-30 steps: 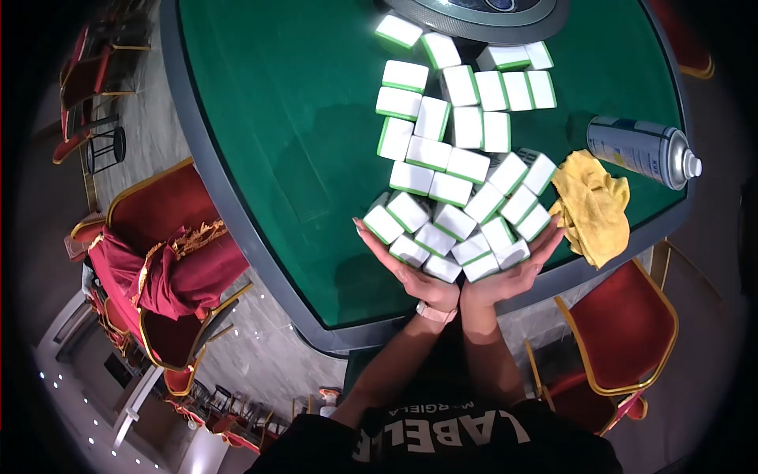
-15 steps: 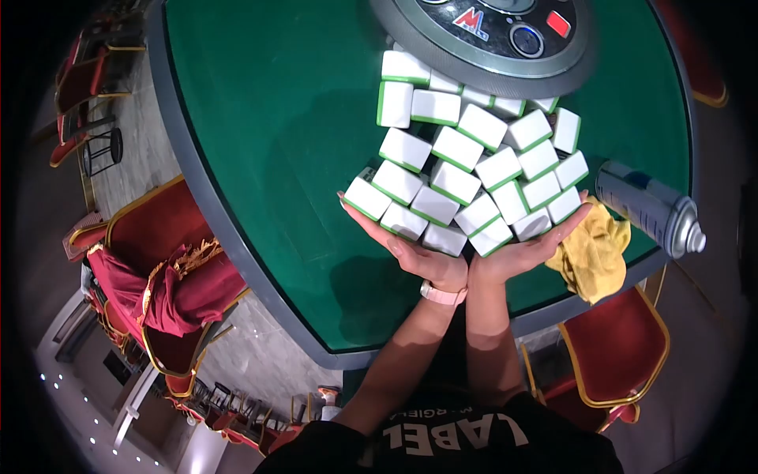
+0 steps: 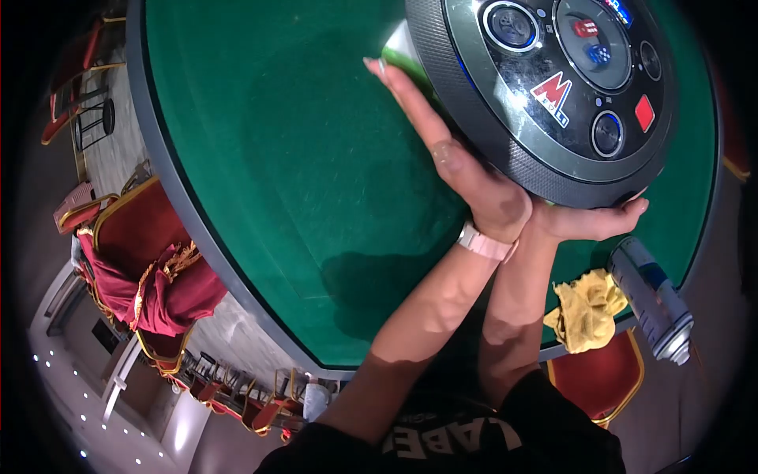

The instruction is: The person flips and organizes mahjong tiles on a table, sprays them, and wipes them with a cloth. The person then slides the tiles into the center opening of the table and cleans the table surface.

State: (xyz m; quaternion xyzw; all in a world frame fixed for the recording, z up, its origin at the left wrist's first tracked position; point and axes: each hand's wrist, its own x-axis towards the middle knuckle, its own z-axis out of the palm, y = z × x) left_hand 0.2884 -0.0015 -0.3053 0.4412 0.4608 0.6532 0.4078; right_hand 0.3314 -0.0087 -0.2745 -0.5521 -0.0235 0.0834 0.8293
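Observation:
My left hand [image 3: 470, 178], with a pink watch [image 3: 485, 243] on its wrist, lies along the near left edge of the round black console [image 3: 517, 170] on the mahjong table. Its fingers are stretched out flat. A white and green mahjong tile [image 3: 400, 43] shows beyond its fingertips, partly under the console. Below the console's near edge, my right hand [image 3: 588, 221] lies with its fingers extended toward the right, partly covered by the rim. The heels of both hands meet. Most of the tiles are hidden beneath the console.
Green felt [image 3: 316, 158] covers the table, bordered by a grey rim [image 3: 185, 186]. A yellow cloth [image 3: 588, 312] and a spray can [image 3: 651, 300] lie at the near right. Red chairs [image 3: 146, 229] stand around. Dice [image 3: 586, 29] sit under the console's clear dome.
Both hands have moved forward and right to the console, and the tile group has gone under it, mostly out of sight. The view has shifted, so the console appears larger.

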